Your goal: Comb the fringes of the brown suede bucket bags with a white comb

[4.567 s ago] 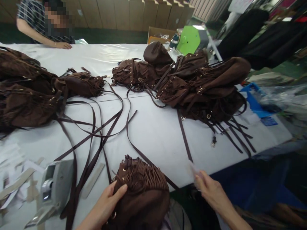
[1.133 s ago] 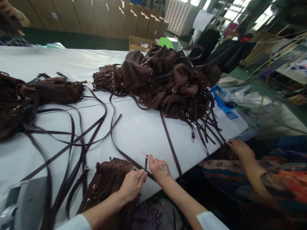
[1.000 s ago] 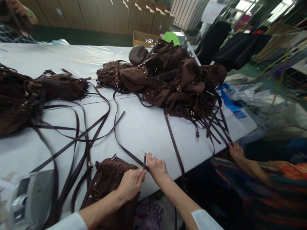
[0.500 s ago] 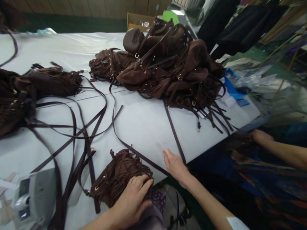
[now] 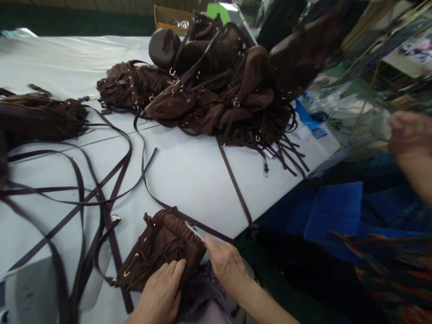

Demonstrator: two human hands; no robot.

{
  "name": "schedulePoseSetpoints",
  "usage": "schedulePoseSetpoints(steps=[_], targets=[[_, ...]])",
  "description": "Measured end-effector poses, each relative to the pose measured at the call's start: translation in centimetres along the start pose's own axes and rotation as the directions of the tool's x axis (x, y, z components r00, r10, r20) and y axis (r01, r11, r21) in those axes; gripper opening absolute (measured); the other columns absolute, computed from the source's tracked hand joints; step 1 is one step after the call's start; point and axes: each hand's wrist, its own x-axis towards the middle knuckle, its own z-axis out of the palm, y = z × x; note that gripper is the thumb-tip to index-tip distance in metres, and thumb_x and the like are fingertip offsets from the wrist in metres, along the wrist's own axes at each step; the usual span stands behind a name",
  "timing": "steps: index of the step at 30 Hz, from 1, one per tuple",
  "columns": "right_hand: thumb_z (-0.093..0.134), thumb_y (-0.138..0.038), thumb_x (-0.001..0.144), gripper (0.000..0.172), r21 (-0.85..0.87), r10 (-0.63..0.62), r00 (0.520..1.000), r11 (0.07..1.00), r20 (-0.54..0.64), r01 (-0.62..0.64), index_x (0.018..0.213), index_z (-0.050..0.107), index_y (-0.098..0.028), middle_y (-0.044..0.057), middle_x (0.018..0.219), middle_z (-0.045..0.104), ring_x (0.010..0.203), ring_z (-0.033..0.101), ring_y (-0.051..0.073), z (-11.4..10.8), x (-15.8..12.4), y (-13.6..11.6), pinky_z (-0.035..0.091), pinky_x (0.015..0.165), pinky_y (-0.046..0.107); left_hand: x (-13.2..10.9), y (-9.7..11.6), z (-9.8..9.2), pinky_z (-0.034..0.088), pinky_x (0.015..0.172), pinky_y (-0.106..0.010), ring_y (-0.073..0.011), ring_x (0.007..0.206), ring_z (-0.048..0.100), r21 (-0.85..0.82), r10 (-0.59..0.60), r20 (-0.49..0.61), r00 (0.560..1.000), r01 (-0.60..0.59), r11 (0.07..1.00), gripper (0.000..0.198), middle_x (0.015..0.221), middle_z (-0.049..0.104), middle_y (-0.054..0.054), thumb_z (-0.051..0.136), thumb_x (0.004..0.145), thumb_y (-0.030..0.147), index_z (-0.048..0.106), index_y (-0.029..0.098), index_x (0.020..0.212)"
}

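A dark brown fringed handbag (image 5: 143,261) with gold rings lies at the table's near edge. My left hand (image 5: 162,288) is closed on its near side, fingers pressed into the fringe. My right hand (image 5: 226,261) is closed around a thin, pale, pointed tool (image 5: 195,231), whose kind I cannot make out. The tool's tip reaches the fringe at the bag's right end. A strap with a metal clip (image 5: 115,218) curves beside the bag's left end.
A heap of brown bags (image 5: 209,94) covers the table's far side. Long straps (image 5: 97,184) cross the left, near a grey device (image 5: 32,292). At right is a co-worker's blurred hand (image 5: 410,135); a brown bag (image 5: 307,54) hangs blurred above the heap's right end.
My right hand has come left to the bag with the tool. My left hand has shifted down the bag. The co-worker's hand has risen, and a bag now appears over the heap.
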Motion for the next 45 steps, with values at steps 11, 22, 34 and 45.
schedulePoseSetpoints(steps=[11,22,34,45], targets=[[0.049,-0.002,0.083,0.044,-0.178,0.006,0.976,0.983,0.216,0.033,0.124,0.05,-0.017,0.006,0.078,0.067,0.073,0.067,0.021,5.7,-0.2,-1.1,0.048,0.066,0.028,-1.7,-0.6,-0.1,0.049,0.083,-0.025,-0.0182,0.092,0.067,-0.004,-0.092,0.113,0.989,0.093,0.996,0.06,0.103,0.07,-0.007,0.04,0.068,0.003,0.051,0.02,0.125],[0.049,-0.002,0.086,0.047,-0.306,0.14,0.99,0.942,-0.025,-0.141,0.13,0.047,-0.018,0.005,0.077,0.062,0.064,0.062,0.017,5.9,3.4,1.3,0.049,0.06,0.027,-2.1,-0.7,-2.4,0.048,0.083,-0.03,-0.0218,0.092,0.064,-0.155,0.047,0.036,0.998,-0.041,0.987,0.026,0.096,0.068,-0.003,0.056,0.076,0.025,0.059,0.027,0.103],[0.045,-0.005,0.09,0.041,-0.414,0.043,0.977,0.901,-0.211,-0.129,0.13,0.046,-0.013,0.009,0.087,0.062,0.069,0.062,0.017,2.9,4.6,2.3,0.054,0.064,0.028,11.0,0.4,-2.2,0.047,0.085,-0.032,-0.0192,0.091,0.059,-0.661,0.18,-0.222,0.958,-0.284,0.695,0.041,0.099,0.067,-0.008,0.033,0.095,0.046,0.057,0.014,0.101],[0.049,-0.004,0.086,0.035,-0.404,0.027,0.998,0.913,-0.061,-0.049,0.12,0.051,-0.01,0.004,0.064,0.063,0.049,0.064,0.017,6.1,5.5,0.0,0.048,0.043,0.022,6.3,1.1,2.2,0.046,0.066,-0.037,-0.0258,0.069,0.063,-0.352,0.0,-0.239,0.971,-0.086,0.932,0.045,0.075,0.066,-0.018,0.019,0.095,0.028,0.06,0.013,0.082]])
